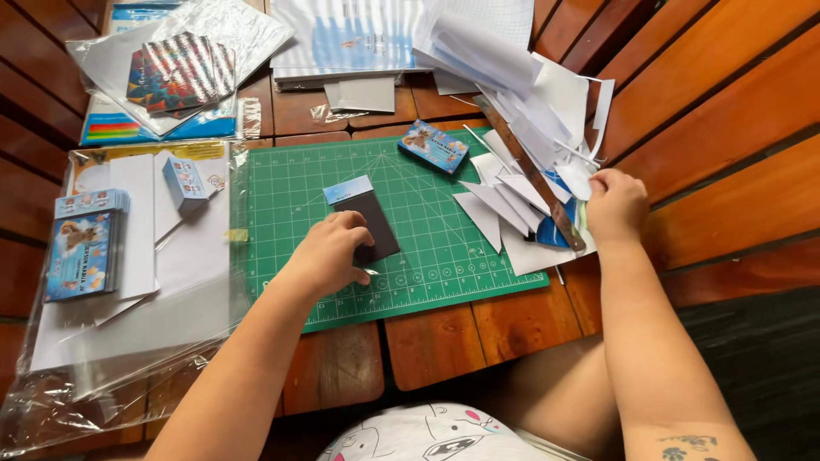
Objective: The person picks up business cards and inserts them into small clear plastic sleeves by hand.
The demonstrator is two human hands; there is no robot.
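Note:
My left hand [329, 252] rests on the green cutting mat [431, 265], fingers pressing on the near end of a small dark card [369, 215] with a blue top strip. My right hand [615, 205] is at the mat's right edge, fingers closed on white paper scraps [504, 201] piled there. A long brown ruler [534, 175] lies slanted across that pile, just left of my right hand. A small blue printed card [433, 145] sits at the far edge of the mat.
Stacks of blue printed cards [81, 248] and white sheets lie in clear plastic at left. Patterned paper packs [179, 72] are at the far left, a white paper heap [512, 60] at the far right. The slatted wooden table [726, 128] extends right.

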